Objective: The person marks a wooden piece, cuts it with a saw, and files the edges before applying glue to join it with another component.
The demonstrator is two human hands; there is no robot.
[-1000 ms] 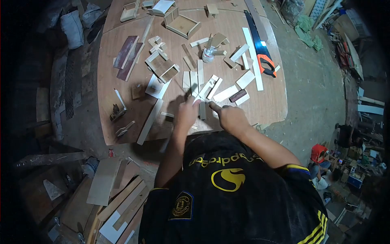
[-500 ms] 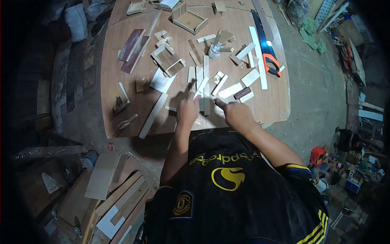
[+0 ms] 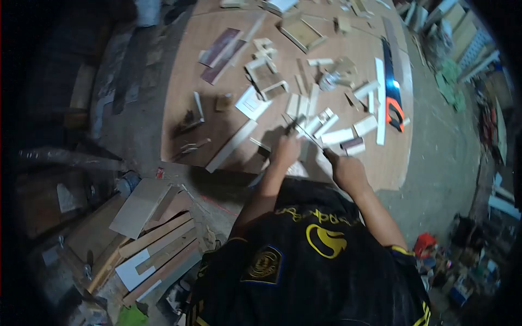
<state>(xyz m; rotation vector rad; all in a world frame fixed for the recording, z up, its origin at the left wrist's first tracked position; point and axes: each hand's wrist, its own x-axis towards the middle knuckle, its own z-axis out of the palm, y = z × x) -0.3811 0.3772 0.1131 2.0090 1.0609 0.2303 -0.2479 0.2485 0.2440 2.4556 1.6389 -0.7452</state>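
Note:
My left hand [image 3: 285, 150] is over the table's near edge, its fingers closed round something thin that blur hides. To its right, my right hand [image 3: 348, 171] has its fingers drawn together; a dark, thin shape shows at the fingertips, too small to name. A narrow line runs between the two hands. Just beyond my left hand lie pale wood strips [image 3: 292, 105] side by side. Pale blocks [image 3: 337, 136] and a dark red-brown block [image 3: 352, 143] lie beyond my right hand.
On the wooden table [image 3: 217, 130] are a handsaw [image 3: 394, 106] with an orange handle, a long white strip [image 3: 380, 103], a small open wooden box [image 3: 266, 77], a larger tray-like box [image 3: 300, 33], a clear jar [image 3: 328, 81] and a long plank [image 3: 232, 145]. Boards [image 3: 157, 239] lean below left.
The view has swung, so the table sits further right and tilted. My hands are closer to the strips' near end, and the right fingers, earlier pointing, are now drawn together.

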